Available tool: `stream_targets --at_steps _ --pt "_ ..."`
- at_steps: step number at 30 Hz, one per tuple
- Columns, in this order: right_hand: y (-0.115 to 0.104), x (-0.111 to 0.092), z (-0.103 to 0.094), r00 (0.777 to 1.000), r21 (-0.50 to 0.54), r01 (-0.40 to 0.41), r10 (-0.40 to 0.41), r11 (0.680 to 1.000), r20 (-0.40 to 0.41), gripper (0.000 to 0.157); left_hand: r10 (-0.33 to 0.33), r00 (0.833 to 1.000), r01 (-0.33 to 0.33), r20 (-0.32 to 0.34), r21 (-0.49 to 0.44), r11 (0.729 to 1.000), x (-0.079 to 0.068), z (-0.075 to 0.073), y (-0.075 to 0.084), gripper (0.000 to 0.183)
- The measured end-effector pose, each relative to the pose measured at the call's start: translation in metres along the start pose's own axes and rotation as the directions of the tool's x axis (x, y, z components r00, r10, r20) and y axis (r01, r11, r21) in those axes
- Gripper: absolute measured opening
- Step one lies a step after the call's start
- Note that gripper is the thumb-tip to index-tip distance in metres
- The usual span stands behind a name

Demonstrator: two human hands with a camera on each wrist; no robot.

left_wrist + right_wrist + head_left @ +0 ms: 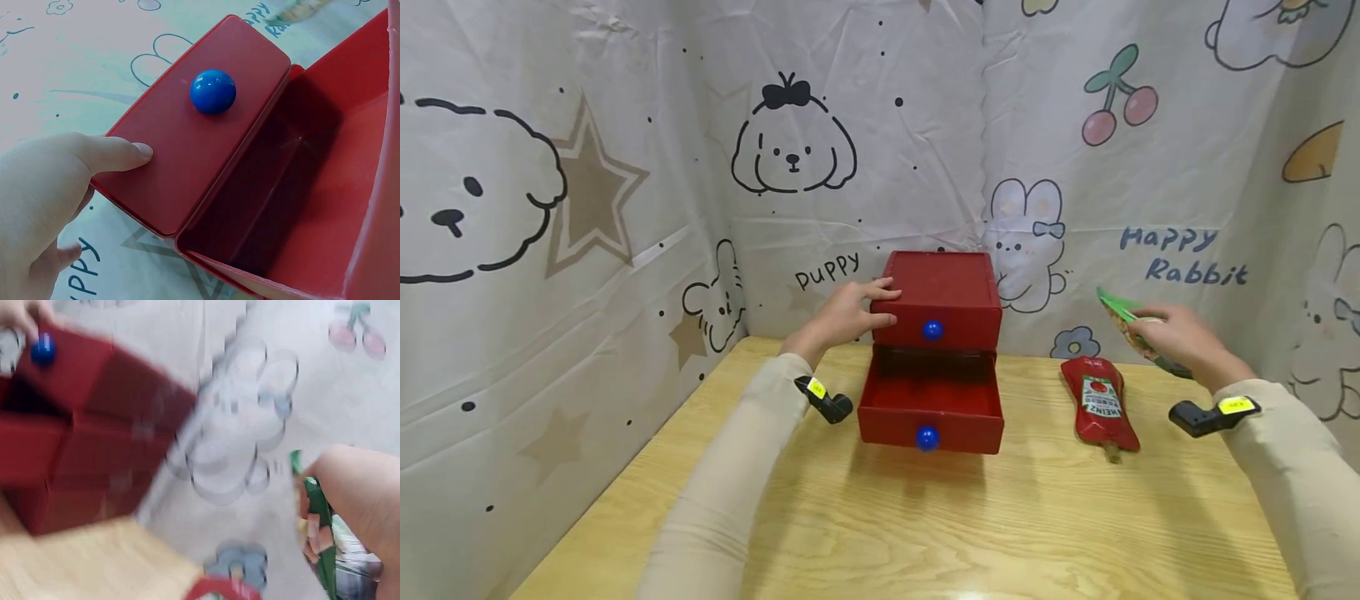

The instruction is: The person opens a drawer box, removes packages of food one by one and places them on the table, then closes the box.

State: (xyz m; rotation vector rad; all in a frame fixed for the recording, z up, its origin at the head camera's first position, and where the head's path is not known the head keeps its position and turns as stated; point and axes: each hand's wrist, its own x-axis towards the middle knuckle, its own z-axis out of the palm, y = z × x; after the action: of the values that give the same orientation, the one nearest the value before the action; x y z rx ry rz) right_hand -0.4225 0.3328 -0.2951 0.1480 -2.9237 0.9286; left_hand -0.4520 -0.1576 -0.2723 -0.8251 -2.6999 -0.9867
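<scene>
A red drawer cabinet with blue knobs stands on the table. Its lower drawer is pulled out and bare inside, while the upper drawer is closed. My left hand rests on the cabinet's upper left corner, thumb straight against the upper drawer's front and fingertips on the top edge. Off to the right, my right hand grips a green-edged packet in the air, above a red ketchup pouch. Fingers hide much of the packet; the right wrist view is blurred.
The pouch lies on the wooden table, to the right of the cabinet. Close behind the cabinet hangs a printed cloth, which also runs along the left and right sides.
</scene>
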Motion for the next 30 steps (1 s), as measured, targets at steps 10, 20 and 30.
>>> stream_targets --at_steps 10,20,30 --pt "0.091 -0.023 0.023 0.953 -0.164 -0.286 0.262 0.944 -0.149 0.065 -0.007 1.0 0.007 0.019 -0.027 1.0 0.005 0.002 0.002 0.05" --pt "0.11 -0.017 0.051 0.96 -0.21 -0.265 0.237 0.941 -0.151 0.07 -0.023 1.0 0.023 0.012 -0.009 1.0 0.003 -0.003 0.002 0.049" --pt "0.118 -0.015 0.074 0.93 -0.165 -0.368 0.361 0.915 -0.075 0.068 -0.032 0.999 0.033 0.02 -0.013 0.999 0.001 -0.002 0.001 0.05"
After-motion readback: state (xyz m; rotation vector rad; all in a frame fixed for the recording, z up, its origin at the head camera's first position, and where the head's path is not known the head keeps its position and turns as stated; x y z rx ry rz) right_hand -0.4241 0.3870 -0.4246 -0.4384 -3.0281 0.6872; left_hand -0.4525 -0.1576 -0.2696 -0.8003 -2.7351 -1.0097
